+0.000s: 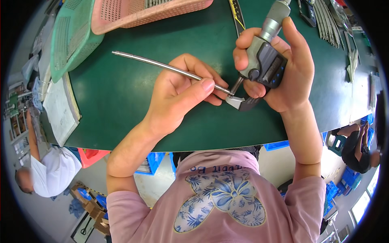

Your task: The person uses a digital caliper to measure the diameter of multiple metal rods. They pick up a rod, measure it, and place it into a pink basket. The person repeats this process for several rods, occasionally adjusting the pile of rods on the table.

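Observation:
A thin metal rod (162, 65) is pinched between the thumb and fingers of my left hand (178, 91). Its far end points up and left, and its other end sits at the jaws of a digital micrometer (253, 60). My right hand (293, 73) is wrapped around the micrometer's frame, thumb up beside the silver thimble and the small display facing me. The rod's tip lies between the spindle and the anvil; whether both touch it I cannot tell. Both hands are above the green tabletop (121, 117).
A pink basket (150, 18) holding metal rods and a green basket (73, 36) stand at the back left. A paper pad (63, 109) lies below them. A yellow-black ruler (237, 16) and several rods (326, 24) lie at the back. Other people sit at both sides.

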A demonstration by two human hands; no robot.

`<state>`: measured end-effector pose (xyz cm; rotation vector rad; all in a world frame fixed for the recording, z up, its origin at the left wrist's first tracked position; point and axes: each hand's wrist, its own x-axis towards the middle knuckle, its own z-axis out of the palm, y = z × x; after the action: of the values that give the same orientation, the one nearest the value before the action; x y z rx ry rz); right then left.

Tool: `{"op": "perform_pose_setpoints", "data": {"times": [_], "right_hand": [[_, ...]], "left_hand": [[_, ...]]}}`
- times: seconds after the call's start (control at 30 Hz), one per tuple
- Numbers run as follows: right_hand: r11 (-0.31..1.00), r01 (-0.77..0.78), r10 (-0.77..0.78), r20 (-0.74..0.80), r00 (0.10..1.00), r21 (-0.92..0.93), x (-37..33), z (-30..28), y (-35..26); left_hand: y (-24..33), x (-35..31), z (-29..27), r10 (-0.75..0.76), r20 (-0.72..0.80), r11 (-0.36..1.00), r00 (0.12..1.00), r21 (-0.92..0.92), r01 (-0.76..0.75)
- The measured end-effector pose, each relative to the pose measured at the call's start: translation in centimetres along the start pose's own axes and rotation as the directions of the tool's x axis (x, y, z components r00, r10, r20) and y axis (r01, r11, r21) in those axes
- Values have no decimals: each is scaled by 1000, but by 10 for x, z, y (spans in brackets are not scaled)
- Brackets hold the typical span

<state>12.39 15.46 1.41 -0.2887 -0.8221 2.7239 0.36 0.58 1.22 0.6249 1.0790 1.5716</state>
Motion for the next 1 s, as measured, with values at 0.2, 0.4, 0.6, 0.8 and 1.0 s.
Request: {"op": "perform_pose_setpoints", "data": {"times": [0.2, 0.4, 0.6, 0.8, 1.0], "right_hand": [[998, 40, -38, 41, 998, -56, 1, 11, -4], [999, 26, -26, 30, 999, -18, 0, -8, 1], [992, -89, 80, -101, 992, -87, 3, 15, -11], [992, -62, 39, -195, 980, -111, 0, 20, -9], [987, -89, 54, -238, 970, -137, 0, 19, -7]], "left_hand": [[-1, -1, -3, 4, 10, 1000, 1000, 10, -4], [-1, 0, -5, 11, 47, 1000, 999, -29, -10], [-2, -1, 0, 14, -6, 998, 1000, -65, -14], [-1, 0, 2, -47, -58, 999, 997, -7, 46], [-4, -1, -1, -32, -45, 999, 998, -10, 31]]}}
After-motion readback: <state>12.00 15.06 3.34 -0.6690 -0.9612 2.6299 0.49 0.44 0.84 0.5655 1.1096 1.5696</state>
